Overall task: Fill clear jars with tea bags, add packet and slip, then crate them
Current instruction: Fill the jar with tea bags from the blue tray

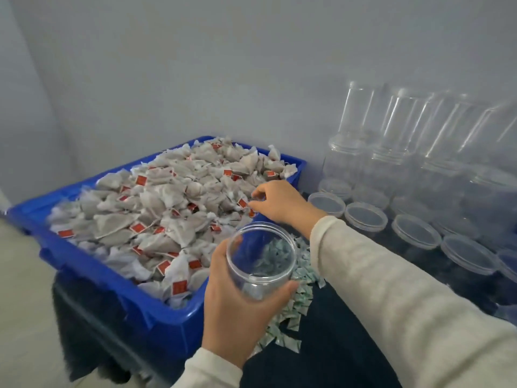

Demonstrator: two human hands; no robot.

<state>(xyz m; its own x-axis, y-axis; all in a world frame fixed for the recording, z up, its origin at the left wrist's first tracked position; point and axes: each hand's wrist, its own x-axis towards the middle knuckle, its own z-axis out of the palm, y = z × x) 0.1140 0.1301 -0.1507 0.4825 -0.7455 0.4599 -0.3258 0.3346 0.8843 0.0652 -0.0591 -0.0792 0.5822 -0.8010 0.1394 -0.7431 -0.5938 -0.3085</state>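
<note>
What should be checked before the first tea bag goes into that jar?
1. Jar held firmly by left hand: ok.
2. Jar mouth open, no lid: ok.
3. Jar empty inside: ok; the packets show through it from behind.
4. Right hand has a tea bag in its grip: cannot tell; fingertips are at a red tag.
5. Tub well stocked: ok.
6. Lids within reach: ok.

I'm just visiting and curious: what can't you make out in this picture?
- Head view: print on the red tags is too small and blurred.
- Whether the right hand already pinches a tea bag: its fingertips blur.
- The stacked jars run off the right edge, so no count.
- No crate or slips show.
</note>
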